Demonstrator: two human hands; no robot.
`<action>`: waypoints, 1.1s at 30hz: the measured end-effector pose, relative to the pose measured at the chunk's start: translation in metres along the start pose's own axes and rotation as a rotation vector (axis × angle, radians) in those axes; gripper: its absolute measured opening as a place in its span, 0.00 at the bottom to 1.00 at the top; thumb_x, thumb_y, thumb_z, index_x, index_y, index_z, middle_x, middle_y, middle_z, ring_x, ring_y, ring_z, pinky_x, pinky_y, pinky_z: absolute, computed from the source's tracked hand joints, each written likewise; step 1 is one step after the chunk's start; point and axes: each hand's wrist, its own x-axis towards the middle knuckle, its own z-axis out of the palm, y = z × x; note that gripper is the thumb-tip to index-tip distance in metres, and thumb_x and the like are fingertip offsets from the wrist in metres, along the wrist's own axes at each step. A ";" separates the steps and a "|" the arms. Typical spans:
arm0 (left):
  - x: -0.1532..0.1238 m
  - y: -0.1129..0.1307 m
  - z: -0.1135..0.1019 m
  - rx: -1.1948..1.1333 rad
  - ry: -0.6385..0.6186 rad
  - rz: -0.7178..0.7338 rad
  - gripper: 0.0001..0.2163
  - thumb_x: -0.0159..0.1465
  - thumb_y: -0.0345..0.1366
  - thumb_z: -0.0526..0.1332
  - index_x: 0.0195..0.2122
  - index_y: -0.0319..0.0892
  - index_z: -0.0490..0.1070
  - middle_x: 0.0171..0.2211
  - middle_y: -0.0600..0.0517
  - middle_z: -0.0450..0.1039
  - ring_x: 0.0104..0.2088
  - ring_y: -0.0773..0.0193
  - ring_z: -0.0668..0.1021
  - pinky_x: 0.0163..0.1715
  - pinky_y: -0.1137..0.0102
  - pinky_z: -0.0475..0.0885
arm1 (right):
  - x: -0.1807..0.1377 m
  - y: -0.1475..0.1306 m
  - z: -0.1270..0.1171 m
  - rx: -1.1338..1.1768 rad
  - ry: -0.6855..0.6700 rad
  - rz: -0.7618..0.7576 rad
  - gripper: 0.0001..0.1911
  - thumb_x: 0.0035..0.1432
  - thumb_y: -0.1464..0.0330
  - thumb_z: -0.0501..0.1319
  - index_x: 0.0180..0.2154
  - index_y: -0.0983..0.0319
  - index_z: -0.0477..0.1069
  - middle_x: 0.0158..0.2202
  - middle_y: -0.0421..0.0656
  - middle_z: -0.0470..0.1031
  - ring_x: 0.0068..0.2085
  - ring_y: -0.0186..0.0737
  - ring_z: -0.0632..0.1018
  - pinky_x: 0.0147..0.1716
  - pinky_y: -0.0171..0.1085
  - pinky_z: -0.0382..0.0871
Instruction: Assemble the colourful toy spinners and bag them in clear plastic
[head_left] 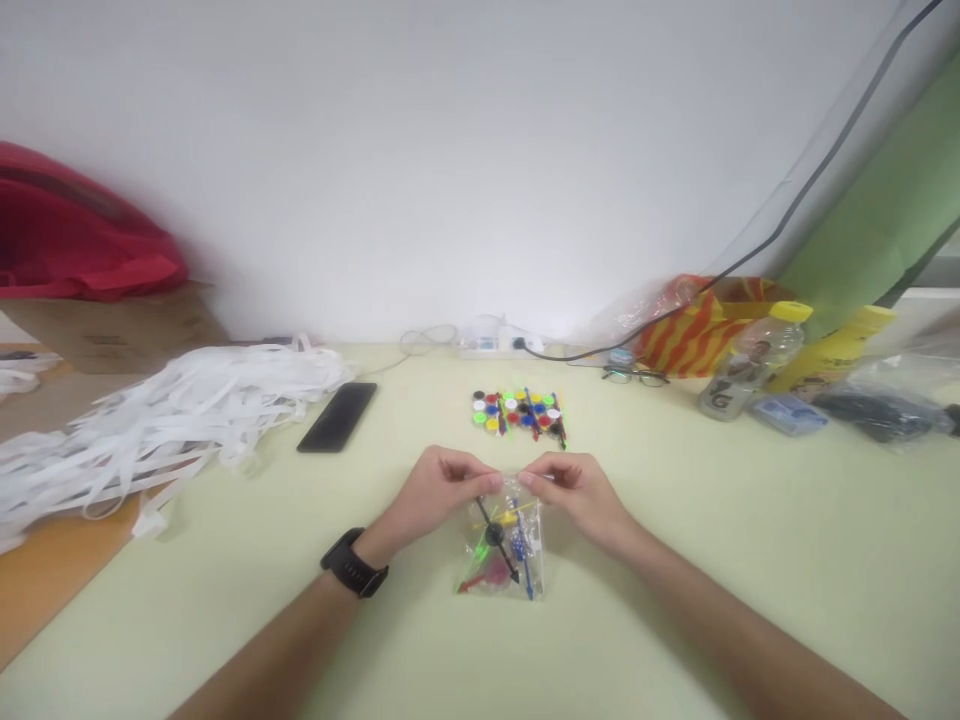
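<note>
Here both hands, left hand [435, 490] and right hand [574, 490], pinch a clear bag [504, 550] of seemingly coloured sticks.

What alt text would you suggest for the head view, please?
The left hand, with a black wristwatch, and the right hand pinch the top of a small clear bag of colourful plastic pieces on a pale table. Behind it lie more coloured pieces, a black phone and white strips.
</note>
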 end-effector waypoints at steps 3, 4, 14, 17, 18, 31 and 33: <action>0.002 0.001 -0.004 0.010 0.008 0.002 0.12 0.61 0.44 0.72 0.30 0.39 0.83 0.28 0.48 0.81 0.28 0.64 0.77 0.29 0.72 0.69 | 0.001 0.002 -0.003 0.027 0.005 0.019 0.18 0.55 0.53 0.72 0.31 0.63 0.81 0.24 0.40 0.74 0.26 0.34 0.68 0.27 0.35 0.61; 0.002 0.001 -0.005 0.008 0.010 0.000 0.12 0.61 0.44 0.72 0.30 0.39 0.83 0.28 0.48 0.81 0.28 0.64 0.77 0.29 0.72 0.69 | 0.001 0.001 -0.004 0.037 0.016 0.026 0.19 0.54 0.53 0.73 0.31 0.63 0.81 0.23 0.39 0.73 0.25 0.33 0.67 0.26 0.35 0.60; 0.004 -0.003 -0.011 -0.026 -0.042 -0.047 0.13 0.63 0.45 0.70 0.32 0.38 0.84 0.29 0.47 0.81 0.29 0.64 0.78 0.31 0.73 0.72 | 0.003 -0.001 -0.007 0.114 0.040 0.036 0.18 0.49 0.55 0.76 0.30 0.63 0.81 0.24 0.40 0.75 0.26 0.33 0.69 0.27 0.35 0.61; 0.004 -0.001 -0.012 -0.019 -0.039 -0.031 0.13 0.64 0.45 0.70 0.33 0.38 0.83 0.30 0.47 0.81 0.30 0.64 0.78 0.32 0.72 0.73 | 0.003 0.000 -0.006 0.127 0.052 0.040 0.18 0.51 0.55 0.75 0.30 0.63 0.80 0.24 0.40 0.75 0.26 0.33 0.68 0.28 0.35 0.61; 0.004 0.000 -0.013 -0.016 -0.039 -0.025 0.13 0.64 0.45 0.70 0.33 0.38 0.83 0.30 0.47 0.81 0.31 0.63 0.79 0.33 0.72 0.73 | 0.003 0.000 -0.006 0.129 0.060 0.040 0.18 0.51 0.55 0.75 0.30 0.63 0.79 0.24 0.40 0.74 0.26 0.33 0.68 0.28 0.35 0.61; 0.004 -0.001 -0.014 -0.052 -0.034 -0.076 0.14 0.61 0.45 0.72 0.41 0.39 0.82 0.34 0.46 0.82 0.34 0.61 0.81 0.34 0.71 0.75 | 0.002 -0.003 -0.010 0.042 0.065 -0.018 0.18 0.53 0.55 0.74 0.29 0.63 0.77 0.23 0.39 0.72 0.25 0.32 0.67 0.26 0.34 0.59; 0.004 0.000 -0.011 -0.073 -0.031 -0.079 0.14 0.60 0.44 0.73 0.41 0.39 0.82 0.35 0.46 0.82 0.35 0.60 0.81 0.35 0.70 0.76 | 0.002 -0.003 -0.010 0.047 0.059 -0.021 0.17 0.54 0.55 0.74 0.30 0.63 0.77 0.24 0.39 0.71 0.25 0.32 0.66 0.26 0.34 0.59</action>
